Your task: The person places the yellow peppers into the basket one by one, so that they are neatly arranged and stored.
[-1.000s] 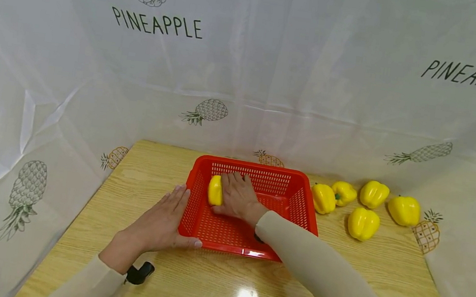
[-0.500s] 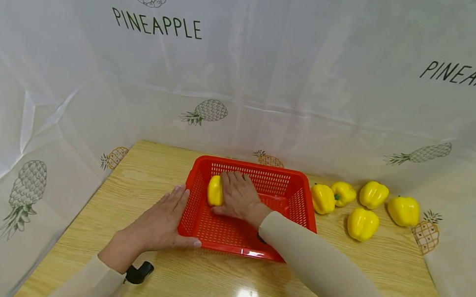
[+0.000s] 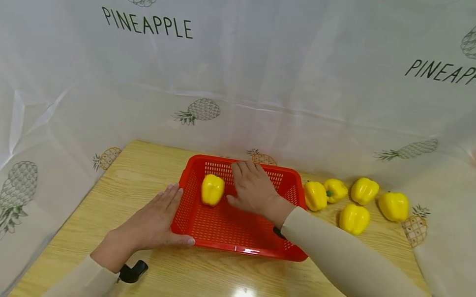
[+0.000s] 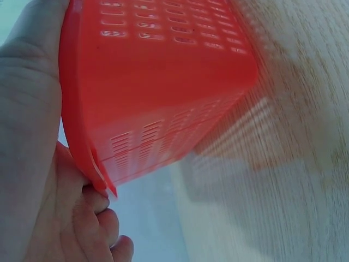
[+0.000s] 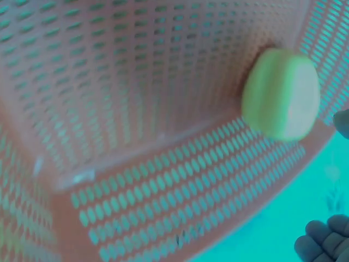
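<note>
A yellow bell pepper [image 3: 212, 190] sits at the left inside a red plastic basket [image 3: 248, 250] with slotted walls. My left hand [image 3: 146, 220] rests against the basket's near-left corner, its fingers straight along the left rim and its thumb along the front rim. The left wrist view shows that corner's outer wall [image 4: 152, 82] beside the hand. Over the basket, to the right of the pepper, my right hand [image 3: 255, 189] is held with loosely bent fingers, nothing in its grasp. In the right wrist view the pepper [image 5: 281, 95] stands apart from the fingertips [image 5: 319, 243].
Several more yellow bell peppers [image 3: 354, 219] lie on the wooden table [image 3: 186, 281] right of the basket, the closest [image 3: 315, 196] near its right wall. White pineapple-print sheeting [image 3: 221, 67] rises behind the table and at both sides.
My right hand has let go of the pepper and moved right and up from it, leaving it in the basket. The left hand stays at the corner. The head view has shifted slightly.
</note>
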Available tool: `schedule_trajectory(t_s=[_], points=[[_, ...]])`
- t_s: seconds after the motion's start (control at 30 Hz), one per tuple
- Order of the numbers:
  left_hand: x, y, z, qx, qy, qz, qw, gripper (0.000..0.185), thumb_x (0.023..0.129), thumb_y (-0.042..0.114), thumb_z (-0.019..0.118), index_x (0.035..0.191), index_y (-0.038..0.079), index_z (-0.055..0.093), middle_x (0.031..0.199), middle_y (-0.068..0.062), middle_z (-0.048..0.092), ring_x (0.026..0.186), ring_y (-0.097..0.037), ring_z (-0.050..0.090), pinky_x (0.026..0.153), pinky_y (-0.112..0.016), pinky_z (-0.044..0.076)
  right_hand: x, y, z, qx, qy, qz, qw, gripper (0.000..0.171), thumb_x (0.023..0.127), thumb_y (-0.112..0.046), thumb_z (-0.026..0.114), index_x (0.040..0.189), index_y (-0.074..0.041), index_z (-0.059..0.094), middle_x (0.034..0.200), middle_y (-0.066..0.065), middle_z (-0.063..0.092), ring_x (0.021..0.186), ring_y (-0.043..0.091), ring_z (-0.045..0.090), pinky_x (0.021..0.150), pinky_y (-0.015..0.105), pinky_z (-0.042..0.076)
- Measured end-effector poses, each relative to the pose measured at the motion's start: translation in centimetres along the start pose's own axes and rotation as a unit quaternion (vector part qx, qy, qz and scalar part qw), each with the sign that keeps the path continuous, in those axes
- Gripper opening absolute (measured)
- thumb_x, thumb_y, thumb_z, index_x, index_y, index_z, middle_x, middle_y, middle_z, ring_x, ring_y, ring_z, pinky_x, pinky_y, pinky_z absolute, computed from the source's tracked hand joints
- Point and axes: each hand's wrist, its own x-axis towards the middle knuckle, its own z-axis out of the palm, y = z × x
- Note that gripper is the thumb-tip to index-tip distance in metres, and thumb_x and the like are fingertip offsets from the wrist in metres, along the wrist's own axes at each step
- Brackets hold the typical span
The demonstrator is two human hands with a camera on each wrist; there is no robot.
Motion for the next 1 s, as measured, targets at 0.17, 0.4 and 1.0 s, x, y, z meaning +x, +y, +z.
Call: schedule_trajectory(t_s=[0.17,0.4,1.0], points=[[-0.1,-0.1,0.1,-0.006,-0.002,-0.001,1.0,0.14,0.078,0.093,0.059,0.164,-0.009,0.018,0.174,-0.027,0.015,0.162,-0.043,0.015,0.13,-0.058,0.021,-2.2,2.9,-1.9,0.014,0.05,-0.008,0.999,0.073,0.095,-0.047,0.071,0.146,0.001,0.05,0.142,0.018,0.058,0.132,0.037,0.055,0.118,0.051,0.045],[-0.2,-0.4,0.1,-0.01,-0.003,0.002,0.9999,0.14,0.079,0.095,0.055,0.164,-0.009,0.016,0.174,-0.027,0.013,0.162,-0.044,0.014,0.13,-0.058,0.022,-5.9,9.0,-2.4,0.013,0.099,-0.003,0.995,0.066,0.093,-0.033,0.075,0.141,0.006,0.053,0.136,0.022,0.06,0.126,0.041,0.056,0.11,0.055,0.048],[0.0,-0.2,-0.3,-0.016,-0.004,0.009,0.9998,0.139,0.079,0.092,0.059,0.165,-0.008,0.015,0.174,-0.026,0.013,0.162,-0.045,0.013,0.129,-0.059,0.025,-15.0,18.4,2.2,-0.023,-0.04,0.064,0.997,0.092,0.087,-0.042,0.085,0.151,0.009,0.043,0.15,0.027,0.052,0.14,0.047,0.048,0.122,0.066,0.033]])
